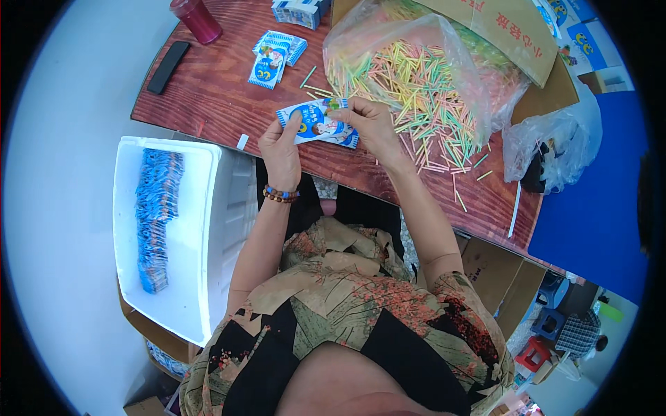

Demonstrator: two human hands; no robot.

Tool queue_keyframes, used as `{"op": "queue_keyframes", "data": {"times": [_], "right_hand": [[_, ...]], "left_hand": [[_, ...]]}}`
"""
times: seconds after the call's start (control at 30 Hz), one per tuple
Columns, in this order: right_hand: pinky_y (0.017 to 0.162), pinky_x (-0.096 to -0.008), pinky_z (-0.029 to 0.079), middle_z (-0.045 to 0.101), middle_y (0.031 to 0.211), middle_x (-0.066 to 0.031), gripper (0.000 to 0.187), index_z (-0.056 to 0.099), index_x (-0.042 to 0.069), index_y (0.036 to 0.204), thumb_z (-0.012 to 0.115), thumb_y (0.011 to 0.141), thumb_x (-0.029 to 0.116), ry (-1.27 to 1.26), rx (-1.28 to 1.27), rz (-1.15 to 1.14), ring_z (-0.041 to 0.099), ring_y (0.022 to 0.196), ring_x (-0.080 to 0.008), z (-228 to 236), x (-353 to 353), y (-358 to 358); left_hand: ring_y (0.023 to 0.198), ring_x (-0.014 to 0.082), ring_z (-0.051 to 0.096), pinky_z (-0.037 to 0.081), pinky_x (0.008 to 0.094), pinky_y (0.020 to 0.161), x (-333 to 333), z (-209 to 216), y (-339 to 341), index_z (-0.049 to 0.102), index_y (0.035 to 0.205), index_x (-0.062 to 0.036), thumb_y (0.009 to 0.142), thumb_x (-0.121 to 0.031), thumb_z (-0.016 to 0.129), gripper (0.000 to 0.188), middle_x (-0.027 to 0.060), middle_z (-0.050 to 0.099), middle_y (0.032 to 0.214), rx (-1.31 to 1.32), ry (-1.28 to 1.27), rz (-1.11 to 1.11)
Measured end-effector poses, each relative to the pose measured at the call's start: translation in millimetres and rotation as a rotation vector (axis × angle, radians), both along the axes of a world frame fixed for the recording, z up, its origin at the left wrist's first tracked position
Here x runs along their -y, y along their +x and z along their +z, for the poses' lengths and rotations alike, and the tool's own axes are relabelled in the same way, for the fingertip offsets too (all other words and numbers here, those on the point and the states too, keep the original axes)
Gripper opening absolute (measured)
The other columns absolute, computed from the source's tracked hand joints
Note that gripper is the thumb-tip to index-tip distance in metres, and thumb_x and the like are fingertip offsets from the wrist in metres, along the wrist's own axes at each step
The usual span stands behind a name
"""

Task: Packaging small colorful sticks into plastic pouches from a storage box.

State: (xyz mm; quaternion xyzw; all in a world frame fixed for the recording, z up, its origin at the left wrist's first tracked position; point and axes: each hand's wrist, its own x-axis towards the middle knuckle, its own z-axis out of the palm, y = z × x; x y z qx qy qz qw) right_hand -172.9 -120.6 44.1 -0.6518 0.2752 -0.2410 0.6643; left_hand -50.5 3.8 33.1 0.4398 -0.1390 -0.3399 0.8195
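Observation:
At the near edge of the dark red wooden table (208, 93), both hands hold a small blue-and-white packet (305, 119). My left hand (283, 149) pinches its left end between thumb and fingers. My right hand (374, 128) is closed on its right end. Part of another blue-and-white packet (349, 141) shows just below it; whether it is held too I cannot tell. Close to my right hand, thin pastel sticks (423, 83) in yellow, pink and green spill from a clear plastic bag (347, 52). Several similar packets (269, 64) lie overlapping farther back.
On my left stands a white foam box (187, 277) with blue packets (156, 208) in rows. A red container (196, 21), a black oblong object (168, 67) and a small carton (300, 14) sit at the back. An open cardboard box (555, 93) and crumpled plastic bag (555, 139) are right.

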Motion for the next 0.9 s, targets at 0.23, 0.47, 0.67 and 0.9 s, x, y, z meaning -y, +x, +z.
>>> {"op": "queue_keyframes", "data": {"times": [0.23,0.47,0.67,0.9], "right_hand": [[0.062,-0.0193,0.046,0.065,0.080,0.0003,0.011,0.065,0.000,0.090,0.068,0.084,0.008,0.073,0.135,0.058,0.056,0.067,-0.0040,0.3,0.7,4.6],[0.056,-0.0193,0.045,0.067,0.078,-0.0008,0.014,0.068,0.001,0.090,0.067,0.085,0.014,0.105,0.037,-0.022,0.056,0.062,-0.0037,15.2,-10.7,2.3],[0.065,-0.0222,0.048,0.063,0.083,-0.0029,0.014,0.066,0.002,0.090,0.061,0.089,0.016,0.027,0.259,-0.037,0.059,0.075,-0.0092,13.9,6.0,-8.1],[0.099,-0.0348,0.036,0.050,0.122,-0.0084,0.029,0.063,0.008,0.099,0.075,0.072,0.011,-0.578,0.185,0.095,0.047,0.117,-0.0217,33.6,2.4,-10.3]], "left_hand": [[0.082,0.0102,0.064,0.052,0.0249,0.074,-1.2,-1.0,-0.3,0.065,0.098,0.0005,0.090,-0.006,0.060,0.012,0.0065,0.068,0.095,0.042,0.028,-0.068],[0.083,0.0103,0.065,0.052,0.0253,0.075,-1.0,0.7,-1.1,0.065,0.100,0.0013,0.092,-0.008,0.059,0.014,0.0075,0.068,0.096,0.060,0.042,-0.032],[0.085,0.0115,0.065,0.052,0.0261,0.077,-1.2,-2.9,1.2,0.065,0.097,0.0019,0.093,-0.013,0.057,0.017,0.0085,0.068,0.097,-0.082,0.003,0.011],[0.085,0.0126,0.065,0.051,0.0261,0.079,-2.4,-0.4,-2.2,0.065,0.095,0.0019,0.095,-0.015,0.056,0.020,0.0093,0.068,0.096,-0.145,-0.059,-0.038]]}}
